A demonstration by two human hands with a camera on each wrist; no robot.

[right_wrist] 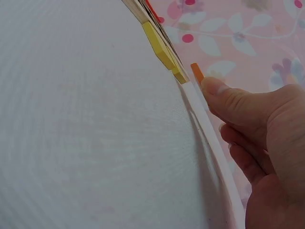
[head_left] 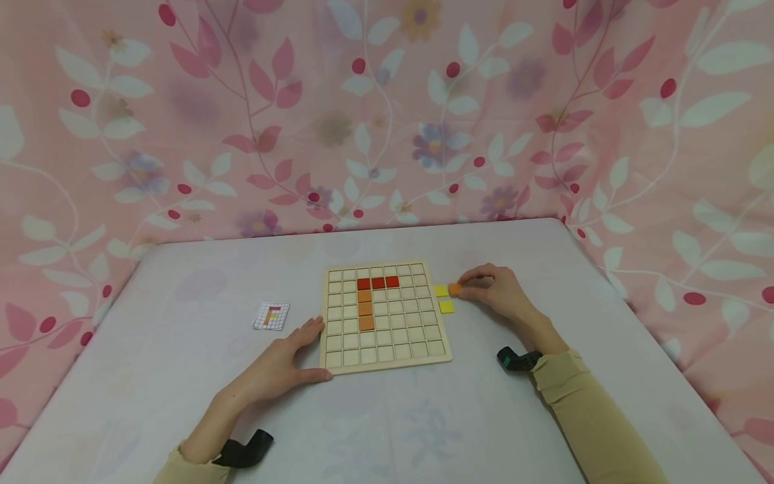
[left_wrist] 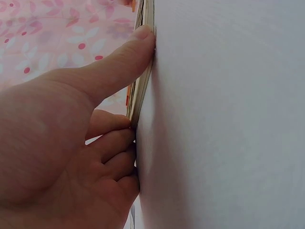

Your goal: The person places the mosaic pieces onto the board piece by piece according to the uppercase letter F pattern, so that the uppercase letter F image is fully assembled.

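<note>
A wooden grid board (head_left: 402,336) lies flat on the table. Three red tiles (head_left: 377,282) form a row in it, and three orange tiles (head_left: 365,308) run down below the leftmost red one. My left hand (head_left: 278,363) rests at the board's left side, fingers against the left edge and thumb at the near-left corner. Between thumb and fingers, my right hand (head_left: 498,292) pinches a separate orange tile (right_wrist: 197,72) just off the board's right side. Two yellow tiles (head_left: 446,307) lie by the board's right edge, left of that hand.
Left of the board is a small printed card (head_left: 271,316) with a coloured grid pattern. A pale cloth covers the table (head_left: 387,423). Floral pink fabric (head_left: 375,114) hangs behind and at both sides. Dark camera mounts (head_left: 244,450) sit on both wrists.
</note>
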